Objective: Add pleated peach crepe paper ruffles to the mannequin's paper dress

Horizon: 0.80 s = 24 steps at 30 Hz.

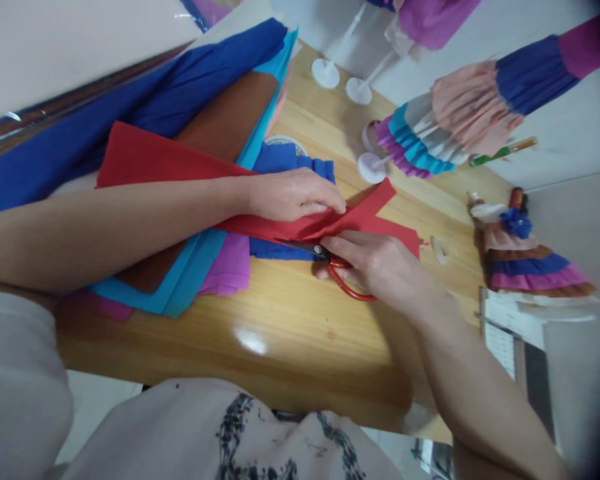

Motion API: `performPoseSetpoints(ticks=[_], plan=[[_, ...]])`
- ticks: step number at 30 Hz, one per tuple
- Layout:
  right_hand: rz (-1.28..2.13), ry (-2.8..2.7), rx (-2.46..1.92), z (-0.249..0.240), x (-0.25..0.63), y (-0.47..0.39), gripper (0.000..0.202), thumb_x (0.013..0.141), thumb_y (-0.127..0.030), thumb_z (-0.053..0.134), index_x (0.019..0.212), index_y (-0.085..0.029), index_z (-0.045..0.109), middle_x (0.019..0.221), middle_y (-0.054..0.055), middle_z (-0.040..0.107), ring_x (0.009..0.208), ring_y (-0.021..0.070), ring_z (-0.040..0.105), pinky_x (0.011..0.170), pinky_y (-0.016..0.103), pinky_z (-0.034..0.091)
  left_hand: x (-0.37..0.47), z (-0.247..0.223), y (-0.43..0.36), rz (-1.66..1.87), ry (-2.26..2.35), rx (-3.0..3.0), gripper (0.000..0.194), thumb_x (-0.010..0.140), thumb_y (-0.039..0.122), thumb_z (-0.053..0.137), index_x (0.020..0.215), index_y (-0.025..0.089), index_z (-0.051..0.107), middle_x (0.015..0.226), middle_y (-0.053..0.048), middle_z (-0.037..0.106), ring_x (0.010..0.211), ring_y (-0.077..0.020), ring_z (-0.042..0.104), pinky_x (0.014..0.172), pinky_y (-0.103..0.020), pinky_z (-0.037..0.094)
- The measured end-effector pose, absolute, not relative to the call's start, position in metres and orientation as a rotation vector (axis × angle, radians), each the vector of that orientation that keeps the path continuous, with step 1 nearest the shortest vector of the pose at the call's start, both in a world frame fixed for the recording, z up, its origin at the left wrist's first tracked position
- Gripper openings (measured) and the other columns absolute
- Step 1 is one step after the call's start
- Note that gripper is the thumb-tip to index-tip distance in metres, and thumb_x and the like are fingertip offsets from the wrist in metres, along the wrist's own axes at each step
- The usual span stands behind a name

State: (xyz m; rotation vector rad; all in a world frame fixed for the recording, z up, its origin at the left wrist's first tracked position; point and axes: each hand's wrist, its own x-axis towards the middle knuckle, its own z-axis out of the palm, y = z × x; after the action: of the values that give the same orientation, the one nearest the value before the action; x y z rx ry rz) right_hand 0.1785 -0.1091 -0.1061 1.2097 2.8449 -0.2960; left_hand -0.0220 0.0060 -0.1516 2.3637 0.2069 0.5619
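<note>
Red paper or cloth (155,157) lies across the stack on the wooden table, with a cut strip lifted at its right end. My left hand (297,195) rests on the red sheet, palm down, fingers together and pointing right; whether it pinches the sheet is hidden. In my right hand (365,261) are scissors (347,288) with red handles. Their dark blades point left and lie at the lower edge of the red sheet, just below my left hand. Beneath the red sheet are folded blue pieces (280,159) and a purple piece (233,267).
Brown (230,117), light-blue (180,287) and dark-blue sheets (45,157) are piled at the left. White stands (371,168) and ruffled layered dresses (475,110) are at the back right. A roll of tape (439,250) lies on the wooden table (290,327).
</note>
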Motion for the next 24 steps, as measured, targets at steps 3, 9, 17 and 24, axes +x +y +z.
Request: performPoseSetpoints(ticks=[3, 9, 17, 24], plan=[[-0.194, 2.855, 1.202, -0.106, 0.177, -0.11, 0.025, 0.098, -0.033, 0.049, 0.092, -0.015, 0.066, 0.074, 0.007, 0.064, 0.064, 0.0175, 0.059, 0.054, 0.027, 0.035, -0.022, -0.151, 0.006, 0.556, 0.207, 2.365, 0.034, 0.092, 0.014, 0.046, 0.114, 0.022, 0.07, 0.122, -0.005, 0.071, 0.116, -0.0165, 0.063, 0.102, -0.027, 0.045], [-0.206, 2.877, 1.241, -0.102, 0.169, -0.113, 0.023, 0.094, -0.033, 0.053, 0.087, -0.015, 0.064, 0.077, 0.008, 0.062, 0.069, 0.0186, 0.057, 0.058, 0.028, 0.038, -0.023, -0.15, 0.006, 0.558, 0.241, 2.348, 0.035, 0.091, 0.013, 0.046, 0.114, 0.023, 0.071, 0.123, -0.003, 0.071, 0.116, -0.0155, 0.063, 0.102, -0.026, 0.044], [-0.191, 2.852, 1.27, -0.101, 0.157, -0.112, 0.022, 0.092, -0.035, 0.055, 0.085, -0.017, 0.064, 0.076, 0.007, 0.061, 0.067, 0.0181, 0.053, 0.055, 0.027, 0.032, -0.022, -0.15, 0.007, 0.575, 0.264, 2.313, 0.036, 0.09, 0.013, 0.046, 0.115, 0.024, 0.071, 0.123, -0.002, 0.071, 0.116, -0.0159, 0.063, 0.102, -0.027, 0.045], [-0.238, 2.867, 1.268, -0.105, 0.154, -0.109, 0.027, 0.093, -0.04, 0.054, 0.085, -0.017, 0.065, 0.075, 0.007, 0.062, 0.065, 0.0177, 0.054, 0.056, 0.028, 0.031, -0.022, -0.152, 0.007, 0.585, 0.255, 2.329, 0.037, 0.09, 0.012, 0.045, 0.113, 0.023, 0.071, 0.123, -0.002, 0.071, 0.116, -0.014, 0.063, 0.101, -0.024, 0.045]])
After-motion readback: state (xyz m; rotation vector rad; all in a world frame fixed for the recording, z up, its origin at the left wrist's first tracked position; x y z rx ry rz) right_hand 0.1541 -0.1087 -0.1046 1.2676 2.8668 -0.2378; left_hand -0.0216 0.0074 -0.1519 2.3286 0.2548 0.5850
